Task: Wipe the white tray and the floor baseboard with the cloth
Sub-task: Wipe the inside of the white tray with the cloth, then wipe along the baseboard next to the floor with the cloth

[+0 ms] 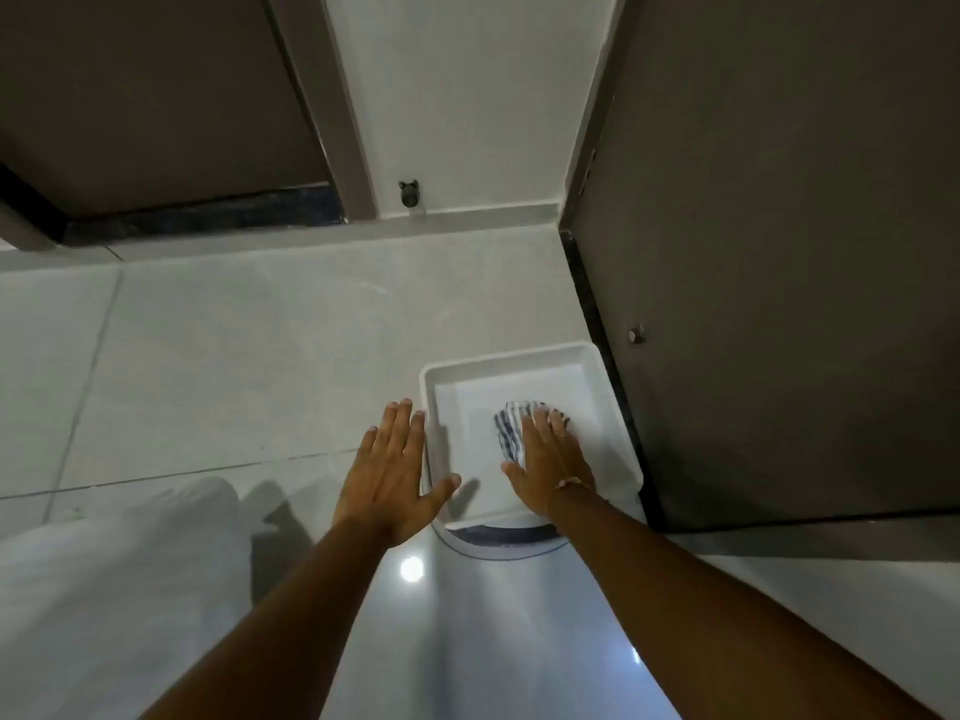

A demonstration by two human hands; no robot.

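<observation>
A white tray (519, 356) lies on the tiled floor beside a dark door. Inside it is a striped grey-and-white cloth (511, 426). My right hand (550, 465) presses flat on the cloth, which sticks out past the fingers on the left. My left hand (397, 459) lies flat with fingers spread, against the tray's left rim, its thumb over the rim. The pale baseboard (467, 213) runs along the foot of the white wall at the back.
A dark door (779, 252) with a small round stopper (635, 334) stands right of the tray. A dark door stop (409, 193) sits on the wall. A white round-edged object (498, 550) lies under the tray's near edge. My white-clad knee (130, 563) is at the left.
</observation>
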